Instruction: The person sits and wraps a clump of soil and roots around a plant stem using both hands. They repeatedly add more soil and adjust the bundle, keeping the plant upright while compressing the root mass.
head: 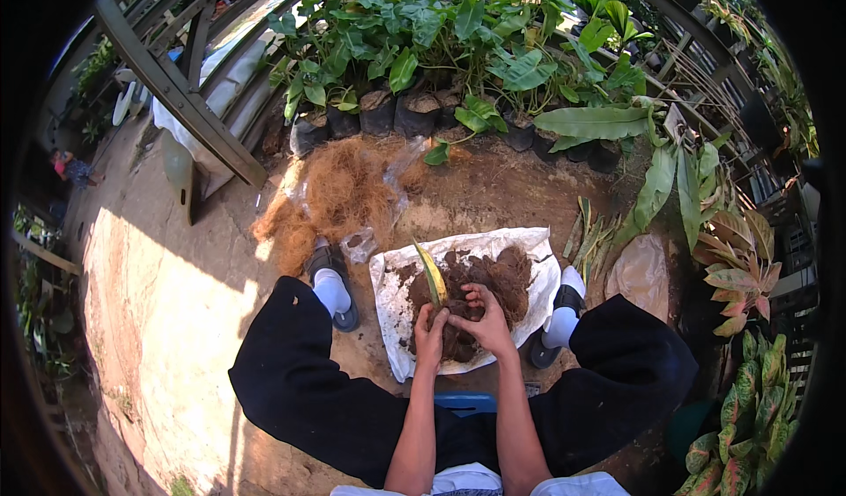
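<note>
My left hand [428, 337] holds a variegated snake plant leaf [433, 274] near its base, and the yellow-edged blade points up and away from me. Close beside it, my right hand [488, 323] has its fingers spread and curved, with the thumb reaching to the left fingertips. Whether the right hand grips anything at the leaf's base is hidden. Below both hands, a white woven sack [396, 298] lies flat on the ground between my feet. Dark soil mixed with brown coconut husk fibre [512, 274] is heaped on it.
Loose orange-brown coir fibre [347, 179] lies beyond my left foot. Potted leafy plants in black grow bags [418, 114] line the back. Cut snake plant leaves [591, 245] and a clear plastic bag [640, 268] lie to the right. A person [74, 167] is far left.
</note>
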Available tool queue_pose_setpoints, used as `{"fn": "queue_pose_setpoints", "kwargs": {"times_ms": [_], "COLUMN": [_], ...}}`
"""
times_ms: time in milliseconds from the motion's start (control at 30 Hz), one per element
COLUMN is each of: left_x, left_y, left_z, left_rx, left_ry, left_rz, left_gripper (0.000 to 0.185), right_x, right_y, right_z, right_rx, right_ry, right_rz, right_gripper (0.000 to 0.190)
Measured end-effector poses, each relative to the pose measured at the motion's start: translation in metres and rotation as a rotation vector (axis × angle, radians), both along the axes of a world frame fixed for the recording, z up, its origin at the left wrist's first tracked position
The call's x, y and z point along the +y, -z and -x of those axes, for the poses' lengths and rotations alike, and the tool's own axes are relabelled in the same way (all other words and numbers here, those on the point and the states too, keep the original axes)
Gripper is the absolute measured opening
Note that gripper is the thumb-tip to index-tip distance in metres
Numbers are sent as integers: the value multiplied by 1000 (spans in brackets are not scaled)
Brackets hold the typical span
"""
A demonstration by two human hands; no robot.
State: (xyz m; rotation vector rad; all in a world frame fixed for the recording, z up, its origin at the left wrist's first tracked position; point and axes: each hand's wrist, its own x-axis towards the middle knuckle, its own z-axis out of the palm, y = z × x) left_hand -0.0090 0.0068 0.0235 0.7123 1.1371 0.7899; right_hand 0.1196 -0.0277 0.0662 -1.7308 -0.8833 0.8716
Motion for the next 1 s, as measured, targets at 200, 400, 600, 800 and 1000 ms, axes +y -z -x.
{"fn": "queue_pose_setpoints", "kwargs": {"times_ms": [200, 400, 600, 800, 1000], "left_x": [-1, -1, -3, 6, -1], "left_y": [2, 15, 9, 8, -4], "left_z": [4, 2, 1, 2, 0], "left_rx": [-91, 30, -34, -17, -27], "left_ry": [21, 26, -149, -123, -92], "left_rz": [48, -85, 111, 32, -136], "left_gripper": [26, 39, 37, 34, 33], "right_x": [0, -1, -4, -4, 2], "right_y": [-1, 12, 25, 7, -7], "right_z": [-1, -5, -15, -18, 2], "right_rx": [622, 235, 305, 241, 196], "right_ry": [-14, -31, 427, 108, -83], "right_rz": [62, 31, 37, -1, 24], "right_gripper": [34, 23, 18, 20, 22]}}
